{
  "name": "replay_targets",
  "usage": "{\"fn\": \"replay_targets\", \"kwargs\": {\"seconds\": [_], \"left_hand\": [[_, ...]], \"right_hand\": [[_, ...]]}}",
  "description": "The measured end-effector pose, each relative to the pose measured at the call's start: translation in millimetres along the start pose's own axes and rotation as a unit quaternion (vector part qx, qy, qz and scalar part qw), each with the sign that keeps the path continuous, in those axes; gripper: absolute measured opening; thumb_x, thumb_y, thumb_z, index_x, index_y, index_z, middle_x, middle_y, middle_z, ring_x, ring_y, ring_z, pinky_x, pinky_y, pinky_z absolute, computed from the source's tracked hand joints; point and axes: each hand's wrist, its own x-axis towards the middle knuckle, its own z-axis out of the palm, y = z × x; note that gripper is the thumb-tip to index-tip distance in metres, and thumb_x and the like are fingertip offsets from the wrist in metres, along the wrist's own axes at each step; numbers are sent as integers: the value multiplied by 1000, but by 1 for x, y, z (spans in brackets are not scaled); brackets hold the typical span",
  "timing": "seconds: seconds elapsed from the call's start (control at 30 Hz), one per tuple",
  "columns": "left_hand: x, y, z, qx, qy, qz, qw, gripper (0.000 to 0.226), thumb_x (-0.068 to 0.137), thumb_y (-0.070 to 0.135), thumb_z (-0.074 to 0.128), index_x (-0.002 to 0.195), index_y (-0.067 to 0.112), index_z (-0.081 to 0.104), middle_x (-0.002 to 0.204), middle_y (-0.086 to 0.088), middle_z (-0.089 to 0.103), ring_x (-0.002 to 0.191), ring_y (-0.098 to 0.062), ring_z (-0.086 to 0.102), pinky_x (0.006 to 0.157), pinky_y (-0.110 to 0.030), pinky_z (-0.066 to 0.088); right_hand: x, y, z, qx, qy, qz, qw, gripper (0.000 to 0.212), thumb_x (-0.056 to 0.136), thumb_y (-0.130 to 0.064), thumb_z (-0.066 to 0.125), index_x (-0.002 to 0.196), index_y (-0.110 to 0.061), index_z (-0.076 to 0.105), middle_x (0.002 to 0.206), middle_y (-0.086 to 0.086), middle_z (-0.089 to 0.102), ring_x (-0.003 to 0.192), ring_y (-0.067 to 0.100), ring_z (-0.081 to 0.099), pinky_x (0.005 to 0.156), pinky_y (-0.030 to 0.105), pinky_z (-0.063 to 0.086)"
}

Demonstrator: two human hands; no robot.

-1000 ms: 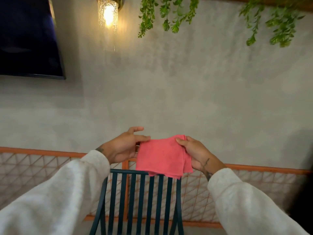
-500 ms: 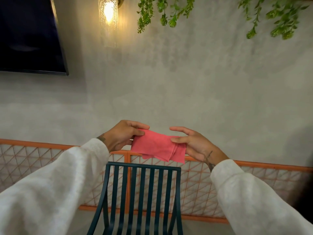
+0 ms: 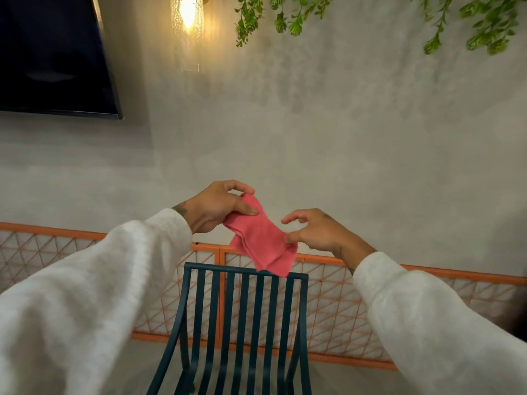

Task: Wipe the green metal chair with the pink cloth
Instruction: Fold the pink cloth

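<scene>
Both hands are grasping the pink cloth (image 3: 261,238) above the green metal chair (image 3: 242,323) — left hand (image 3: 219,208) pinching its upper end, right hand (image 3: 316,232) its lower edge.

Both arms wear loose, fuzzy white sleeves (image 3: 94,280). A dark tattoo marks each wrist. No rings show.

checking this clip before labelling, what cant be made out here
Head view only:
- Chair: seat and legs cut off by the bottom edge.
- Cloth: whether its lower tip touches the chair's top rail is unclear.
- Right hand: grip unclear, fingers blurred.
- Left hand: its fingers hide the cloth's end.
</scene>
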Motion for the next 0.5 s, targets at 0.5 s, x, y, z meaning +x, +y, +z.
{"fn": "replay_targets", "kwargs": {"seconds": [0.5], "left_hand": [[-8,8,-11,45,-155,-5,987,68,73,-10,76,128,16,47,111,-21,64,99,-32,66,94,-43,52]], "right_hand": [[16,-40,-5,52,-1,-147,988,27,77,-26,83,99,-28,66,95,-1,74,89,18,71,84,40,59]]}}
